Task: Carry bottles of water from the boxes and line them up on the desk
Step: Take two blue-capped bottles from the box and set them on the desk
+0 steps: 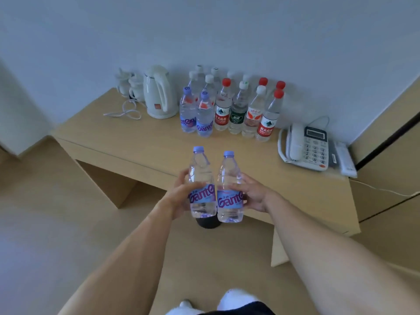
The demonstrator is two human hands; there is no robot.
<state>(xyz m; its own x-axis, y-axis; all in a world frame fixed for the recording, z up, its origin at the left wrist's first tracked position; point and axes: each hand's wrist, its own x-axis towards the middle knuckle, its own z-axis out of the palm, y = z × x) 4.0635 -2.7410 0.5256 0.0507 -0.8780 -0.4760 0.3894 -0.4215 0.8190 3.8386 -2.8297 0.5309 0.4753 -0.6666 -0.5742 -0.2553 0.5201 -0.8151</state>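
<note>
My left hand (181,193) grips a clear water bottle with a purple label and lilac cap (201,178). My right hand (252,194) grips a second bottle of the same kind (229,185). Both bottles are upright, side by side and touching, held in the air over the front edge of the light wooden desk (141,146). At the back of the desk, against the wall, stands a cluster of several bottles (229,105): purple-labelled ones on the left, red-capped and white-capped ones to the right. No boxes are in view.
A white electric kettle (160,92) with its cord and two white cups (130,86) stand at the desk's back left. A white desk phone (305,146) and a remote (345,159) lie at the right. A dark round object (208,223) sits below the bottles.
</note>
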